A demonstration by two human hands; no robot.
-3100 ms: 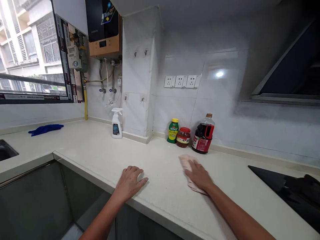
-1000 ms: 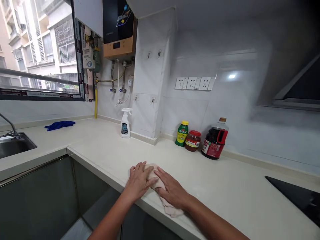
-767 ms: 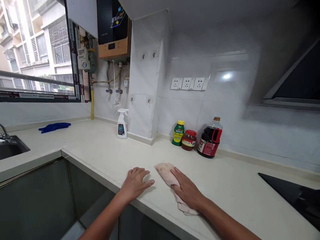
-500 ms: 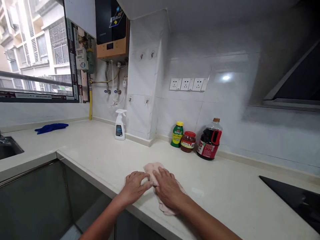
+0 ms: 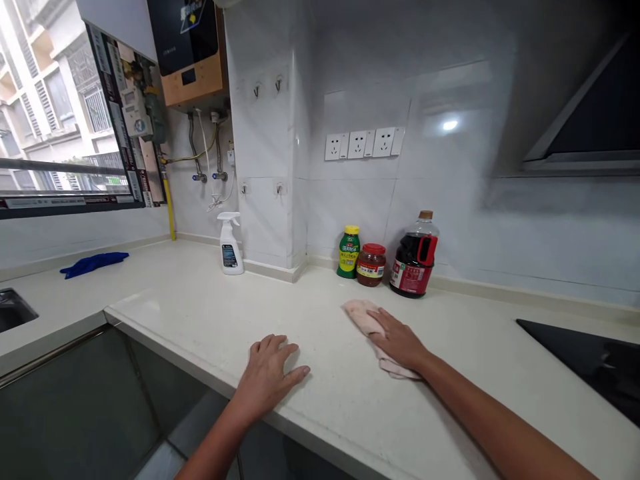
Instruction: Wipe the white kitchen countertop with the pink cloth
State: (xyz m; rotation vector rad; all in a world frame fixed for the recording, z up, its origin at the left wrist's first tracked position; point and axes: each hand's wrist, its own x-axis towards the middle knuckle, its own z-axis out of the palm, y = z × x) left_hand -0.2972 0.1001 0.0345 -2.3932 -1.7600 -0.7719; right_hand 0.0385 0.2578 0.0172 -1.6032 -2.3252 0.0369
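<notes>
Under my right hand [image 5: 399,339] is a pale pink cloth [image 5: 361,316], pressed flat against the white countertop [image 5: 200,313]. The fingers lie over the cloth's middle, and its edges stick out ahead of and below the hand. My left hand [image 5: 270,370] rests near the counter's front edge with its fingers spread, holding nothing. Beyond the cloth, against the wall, stand a green bottle with a yellow cap [image 5: 349,253], a red-lidded jar [image 5: 371,265] and a large bottle of dark sauce [image 5: 415,260].
A white spray bottle [image 5: 231,247] stands by the wall pillar. A blue cloth [image 5: 94,264] lies at the far left, near the sink [image 5: 15,312]. On the right is a black glass cooktop [image 5: 580,363], below the range hood [image 5: 585,127].
My right hand and the pink cloth have moved away from my left hand, forward and to the right toward the bottles. My left hand stays near the front edge. The view has shifted slightly.
</notes>
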